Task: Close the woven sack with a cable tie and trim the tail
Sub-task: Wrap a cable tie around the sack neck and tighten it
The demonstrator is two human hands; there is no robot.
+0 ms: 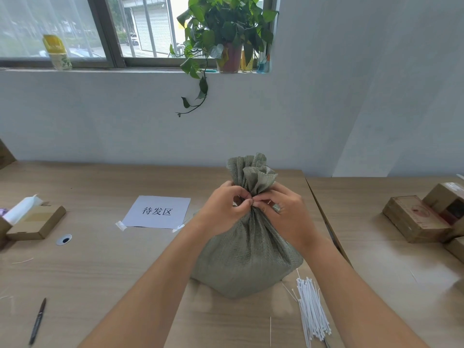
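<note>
A grey-green woven sack (pixel 247 254) stands upright on the wooden table, its mouth gathered into a ruffled neck. My left hand (pixel 222 208) and my right hand (pixel 282 209) both pinch the neck from either side, fingertips meeting at the front. A short piece of white cable tie (pixel 268 202) shows between my right fingers; the rest is hidden. A bundle of white cable ties (pixel 312 307) lies on the table to the right of the sack's base.
A taped paper sign (pixel 157 211) lies left of the sack. A black pen (pixel 37 321) rests near the front left. An open cardboard box (pixel 37 223) sits at the left, stacked cartons (pixel 421 219) at the right. A seam between two tables (pixel 326 217) runs just right of the sack.
</note>
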